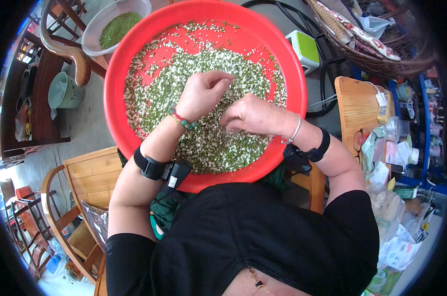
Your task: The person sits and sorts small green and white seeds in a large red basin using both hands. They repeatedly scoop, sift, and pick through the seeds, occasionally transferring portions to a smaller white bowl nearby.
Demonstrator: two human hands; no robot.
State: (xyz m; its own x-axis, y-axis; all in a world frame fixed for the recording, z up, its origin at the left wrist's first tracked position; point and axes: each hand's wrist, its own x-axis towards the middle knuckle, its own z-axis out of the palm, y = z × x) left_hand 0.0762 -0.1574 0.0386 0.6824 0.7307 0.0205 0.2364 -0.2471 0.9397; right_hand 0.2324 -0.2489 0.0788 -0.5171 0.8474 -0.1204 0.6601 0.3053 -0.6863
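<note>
A wide round red plastic tray (114, 107) lies before me, spread with a mix of green beans, likely mung beans, and small white pieces (208, 63). Over the middle of the mix is my left hand (205, 92), fingers bent and fingertips near the thumb; whether anything is pinched there I cannot tell. My right hand (258, 114) is just to the right and slightly nearer me, its curled fingers low over the mix, their tips partly hidden and slightly blurred. A translucent plastic bowl (90, 35) of green beans stands beyond the tray's far left rim.
A wooden chair (93, 174) stands at the left, near a pale green bucket (62, 90). At the right are a white and green box-like stool (306, 50), a wooden board (356, 107) and a wicker basket (356, 55) holding cloth. Plastic bags (386, 218) lie at lower right.
</note>
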